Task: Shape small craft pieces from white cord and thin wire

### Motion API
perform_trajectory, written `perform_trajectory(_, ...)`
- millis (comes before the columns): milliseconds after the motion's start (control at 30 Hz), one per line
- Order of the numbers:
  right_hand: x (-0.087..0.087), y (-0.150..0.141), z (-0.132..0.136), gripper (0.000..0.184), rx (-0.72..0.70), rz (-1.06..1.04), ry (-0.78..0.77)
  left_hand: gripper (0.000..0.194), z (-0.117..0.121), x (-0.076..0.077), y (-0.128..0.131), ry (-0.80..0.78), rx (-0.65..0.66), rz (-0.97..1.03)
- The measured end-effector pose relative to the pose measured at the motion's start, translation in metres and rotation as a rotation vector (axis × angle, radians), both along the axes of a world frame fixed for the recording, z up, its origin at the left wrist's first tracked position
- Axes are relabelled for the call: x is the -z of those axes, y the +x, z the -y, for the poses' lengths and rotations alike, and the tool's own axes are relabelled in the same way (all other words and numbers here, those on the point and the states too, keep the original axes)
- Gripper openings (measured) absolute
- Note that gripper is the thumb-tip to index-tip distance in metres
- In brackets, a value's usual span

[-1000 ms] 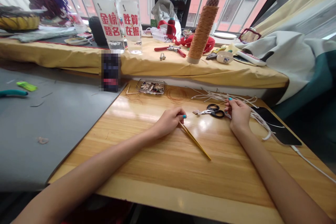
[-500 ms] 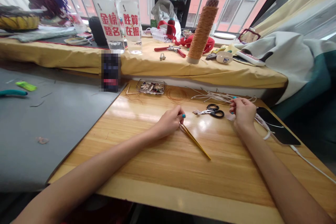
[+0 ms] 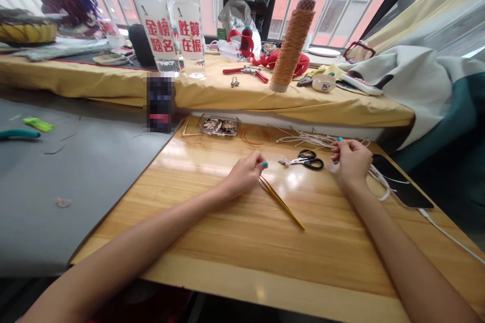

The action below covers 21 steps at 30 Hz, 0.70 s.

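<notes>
The left hand (image 3: 248, 170) and right hand (image 3: 353, 162) are held apart; whether anything is pinched cannot be told. Fine handwork seems under way; for the next move, steadiness is called for. Tweezers (image 3: 288, 210) are seen beside the left hand, scissors (image 3: 302, 160) between both, toward the desk's (image 3: 212, 242) far edge.

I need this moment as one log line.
left hand: pinched, beside golden metal tweezers | right hand: curled, near long white cords | black-handled metal scissors: between hands

Both bare arms, left (image 3: 151, 234) and right (image 3: 392, 242), cross the glossy light-brown wooden table's (image 3: 227, 247) front edge; the turquoise-nailed left hand (image 3: 247, 174) curls closed, the turquoise-nailed right hand (image 3: 352, 162), nearer the right edge, bends its fingers.
</notes>
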State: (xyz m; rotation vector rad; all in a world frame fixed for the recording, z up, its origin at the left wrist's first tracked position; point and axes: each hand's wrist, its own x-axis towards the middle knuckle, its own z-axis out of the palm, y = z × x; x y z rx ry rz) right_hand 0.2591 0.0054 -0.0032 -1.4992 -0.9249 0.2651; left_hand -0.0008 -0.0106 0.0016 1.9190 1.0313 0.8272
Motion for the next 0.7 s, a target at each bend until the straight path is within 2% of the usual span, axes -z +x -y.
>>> perform_trajectory(200, 0.002, 0.004, -0.001, 0.014, 0.052, -0.010, 0.034, 0.020, -0.003, 0.003, -0.002, -0.063, -0.083, 0.122)
perform_trajectory(333, 0.002, 0.004, -0.001, 0.014, 0.025, -0.045, 0.020, 0.018, -0.006, 0.004, -0.002, -0.175, -0.127, 0.235)
perform_trajectory(533, 0.001, 0.000, 0.000, 0.022, -0.008, -0.133, -0.027, 0.012, -0.012, 0.006, -0.002, -0.297, -0.277, 0.427)
perform_trajectory(700, 0.002, 0.000, -0.002, 0.025, 0.000, -0.127, -0.045, 0.010, -0.012, 0.004, -0.001, -0.320, -0.280, 0.445)
